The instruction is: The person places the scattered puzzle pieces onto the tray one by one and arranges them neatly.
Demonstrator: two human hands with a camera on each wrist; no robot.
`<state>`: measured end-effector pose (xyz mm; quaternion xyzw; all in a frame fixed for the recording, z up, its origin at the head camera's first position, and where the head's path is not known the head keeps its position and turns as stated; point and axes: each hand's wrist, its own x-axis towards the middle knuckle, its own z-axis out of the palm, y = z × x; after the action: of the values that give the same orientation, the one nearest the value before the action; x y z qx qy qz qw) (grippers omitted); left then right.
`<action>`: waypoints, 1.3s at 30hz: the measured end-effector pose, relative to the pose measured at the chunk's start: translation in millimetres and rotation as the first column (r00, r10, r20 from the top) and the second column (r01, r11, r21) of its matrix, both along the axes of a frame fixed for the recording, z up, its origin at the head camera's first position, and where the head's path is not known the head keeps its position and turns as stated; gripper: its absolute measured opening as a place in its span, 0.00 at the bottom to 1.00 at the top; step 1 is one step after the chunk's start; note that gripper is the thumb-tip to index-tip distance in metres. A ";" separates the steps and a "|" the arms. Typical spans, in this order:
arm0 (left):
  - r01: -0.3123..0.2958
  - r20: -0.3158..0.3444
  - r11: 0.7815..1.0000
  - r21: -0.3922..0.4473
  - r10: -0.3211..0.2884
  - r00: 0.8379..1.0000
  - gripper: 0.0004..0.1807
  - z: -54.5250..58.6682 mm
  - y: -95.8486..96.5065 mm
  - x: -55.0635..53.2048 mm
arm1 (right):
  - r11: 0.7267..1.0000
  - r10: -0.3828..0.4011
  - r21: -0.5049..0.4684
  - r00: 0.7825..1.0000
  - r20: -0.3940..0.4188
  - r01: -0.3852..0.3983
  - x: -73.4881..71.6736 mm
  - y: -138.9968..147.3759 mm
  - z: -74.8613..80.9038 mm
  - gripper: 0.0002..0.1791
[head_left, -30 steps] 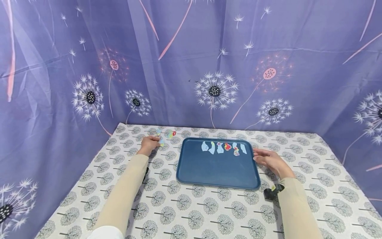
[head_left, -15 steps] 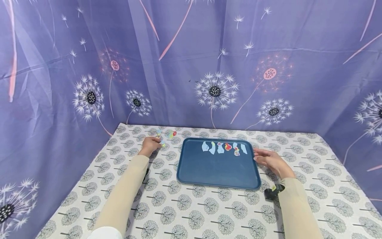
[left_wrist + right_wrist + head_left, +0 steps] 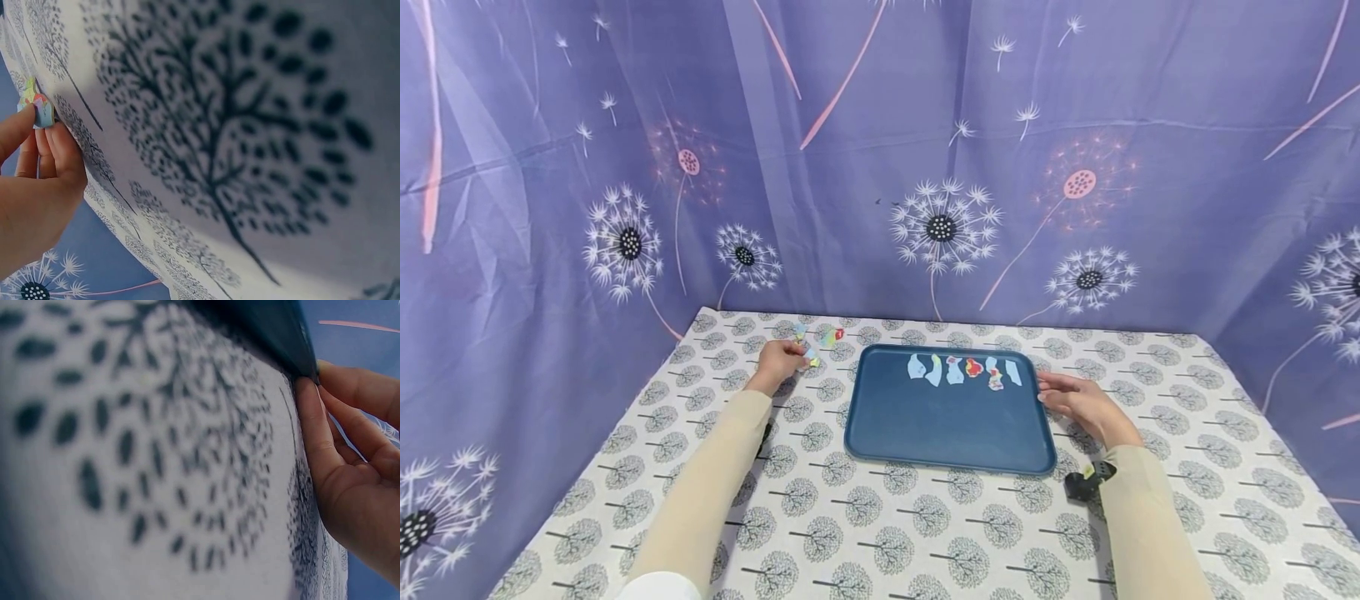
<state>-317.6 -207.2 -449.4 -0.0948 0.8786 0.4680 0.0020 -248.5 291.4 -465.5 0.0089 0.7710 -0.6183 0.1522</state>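
Scrap in the left hand's pinch, right hand at the tray

The left hand (image 3: pixel 779 360) has a small colored scrap (image 3: pixel 42 114) between thumb and fingers; the left wrist view shows the thumb laid over one face and the fingers bent behind it, with next to no gap. The scrap is at the far left of the cloth (image 3: pixel 895 533), well apart from the tray (image 3: pixel 947 425). My reading is that picking up has just got under way: the scrap is secured but hardly moved, and whether it is wholly clear of the cloth cannot be told.

Against the picture from a second ago, the scrap shows a little farther right and more of its blue part is in sight, while the left hand itself has barely shifted. A pale scrap (image 3: pixel 801 330) and a red-and-green scrap (image 3: pixel 832 337) lie where they did, just beyond the hand. Along the tray's far side, the row of scraps (image 3: pixel 973 367), mostly light blue, is unchanged.

The right hand (image 3: pixel 1082 404) has not moved either: its fingers are fairly straight and slightly parted, tips touching the tray's right rim, not curled round it and holding no scrap
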 end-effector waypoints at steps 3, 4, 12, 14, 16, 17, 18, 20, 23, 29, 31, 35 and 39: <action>0.001 -0.001 0.999 0.033 -0.001 1.000 0.12 0.9 0.1 0.2 | 1.000 0.009 -0.003 1.000 -0.001 -0.009 0.3 0.6 -0.2 0.37; 0.002 -0.003 0.999 0.044 -0.002 1.000 0.11 1.2 0.2 0.2 | 1.000 0.010 -0.003 1.000 0.001 -0.010 0.5 0.9 -0.2 0.37; 0.014 -0.026 0.987 0.160 -0.010 1.000 0.12 -0.7 3.3 1.1 | 1.000 0.014 0.019 1.000 0.008 -0.014 0.3 1.8 0.6 0.38; 0.017 -0.032 0.981 0.191 -0.012 0.999 0.13 -1.0 5.2 1.3 | 1.000 0.006 0.026 1.000 0.007 -0.006 -0.1 1.7 0.7 0.38; 0.022 -0.036 0.976 0.217 -0.015 0.999 0.14 -0.8 7.7 1.4 | 0.999 0.015 0.030 1.000 -0.003 -0.014 0.0 1.8 1.0 0.38; 0.024 -0.035 0.972 0.232 -0.016 0.999 0.14 -1.0 9.0 1.3 | 0.999 0.016 0.031 1.000 -0.003 -0.016 0.1 1.6 1.2 0.38; 0.026 -0.033 0.969 0.247 -0.019 0.999 0.15 -1.3 10.6 1.3 | 1.000 0.010 0.028 1.000 0.001 -0.010 -0.1 1.4 1.2 0.37; 0.027 -0.022 0.963 0.270 -0.022 1.000 0.15 -1.9 14.0 1.1 | 1.000 0.012 0.026 1.000 0.004 -0.012 0.1 1.2 1.2 0.38; 0.031 0.000 0.952 0.306 -0.032 0.999 0.17 -2.7 19.6 1.7 | 1.000 0.012 0.016 1.000 0.009 -0.013 0.2 1.0 0.8 0.38; 0.049 0.027 0.915 0.400 -0.065 0.998 0.21 -1.7 32.0 1.5 | 1.000 0.007 0.018 1.000 0.017 -0.007 0.7 0.1 1.1 0.38; 0.051 0.038 0.901 0.430 -0.074 0.997 0.23 -1.0 35.9 0.4 | 1.000 0.009 0.016 1.000 0.017 -0.009 1.0 -0.5 1.5 0.38; 0.056 0.053 0.878 0.476 -0.093 0.994 0.25 -0.9 43.8 -3.4 | 1.000 0.012 0.002 1.000 0.014 -0.012 0.7 0.1 0.5 0.37; 0.069 0.052 0.864 0.499 -0.109 0.993 0.27 -0.4 53.7 -6.1 | 1.000 0.007 -0.006 1.000 0.014 -0.007 0.0 1.7 -1.0 0.37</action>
<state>-323.8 -153.5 -449.8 -0.0688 0.7316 0.6733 0.0822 -248.5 293.1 -466.5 0.0099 0.7681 -0.6200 0.1598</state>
